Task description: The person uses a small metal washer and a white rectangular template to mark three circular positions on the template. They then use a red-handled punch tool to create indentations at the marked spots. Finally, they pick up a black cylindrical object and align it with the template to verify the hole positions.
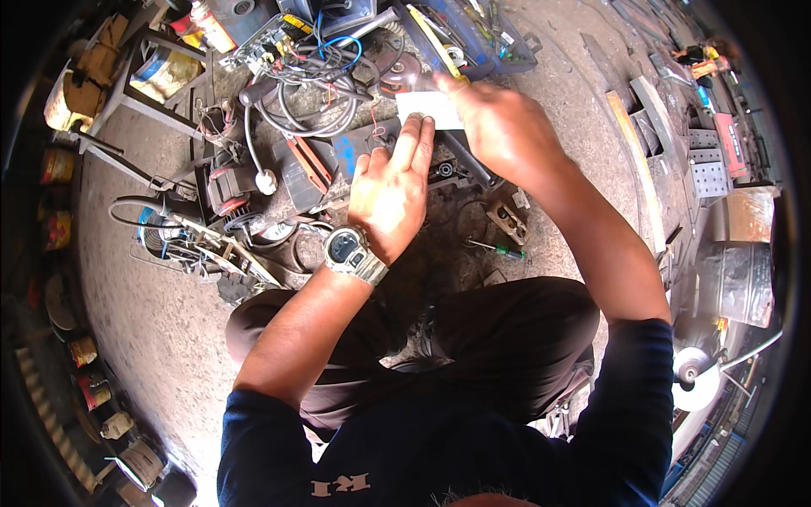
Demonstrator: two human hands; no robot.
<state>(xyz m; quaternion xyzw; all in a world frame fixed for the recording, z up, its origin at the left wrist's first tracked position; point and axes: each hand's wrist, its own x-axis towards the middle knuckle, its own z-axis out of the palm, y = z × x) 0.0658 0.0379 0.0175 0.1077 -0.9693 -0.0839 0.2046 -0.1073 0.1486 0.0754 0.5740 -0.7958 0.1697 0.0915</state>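
Observation:
My left hand (390, 201) lies with its fingers stretched out, the tips pressing on a small white rectangular piece (412, 103). Closed fingers curl in my right hand (511, 131), just at the right end of the white piece. What they grip is hidden and slightly blurred. Beyond that hand a long yellow bar (433, 40) slants up toward the blue tool tray (486, 63); whether the hand holds it I cannot tell. Under the white piece and my left fingers is a dark flat surface (363, 139) with a blue patch. A dark tube (470, 160) runs below my right hand.
Coiled grey cable (317, 122) and a white plug (266, 182) lie to the left. A green-handled screwdriver (507, 252) and a small wooden block (507, 221) lie near my knees. Wooden strips (638, 169) and perforated metal plates (708, 173) are at the right.

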